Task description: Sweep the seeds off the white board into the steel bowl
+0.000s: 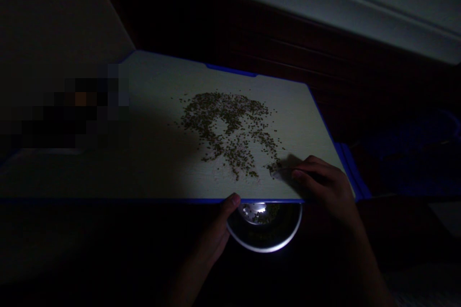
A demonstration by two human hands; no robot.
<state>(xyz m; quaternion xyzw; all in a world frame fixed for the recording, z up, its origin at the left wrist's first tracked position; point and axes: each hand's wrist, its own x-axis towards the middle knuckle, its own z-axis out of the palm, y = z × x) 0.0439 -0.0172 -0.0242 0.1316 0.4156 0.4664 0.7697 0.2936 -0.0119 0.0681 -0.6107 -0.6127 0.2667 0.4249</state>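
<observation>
Small dark-green beans or seeds (230, 110) lie scattered over the pale table top (154, 163) with a blue edge. My right hand (326, 184) pinches a thin, spoon-like utensil (286, 169), whose pale tip touches a small cluster of the beans near the front edge. Below that edge, my left hand (221, 225) grips the left rim of a shiny metal bowl (264, 249), with the thumb up against the table edge. Some beans lie inside the bowl, and its far side is hidden beneath the table.
A blurred-out, pixelated area covers the left end of the table. Blue furniture or plastic (414, 139) stands in the dark at right. Behind the table are dark wooden panels (273, 43) and a pale ridged surface (342, 5). The scene is dimly lit.
</observation>
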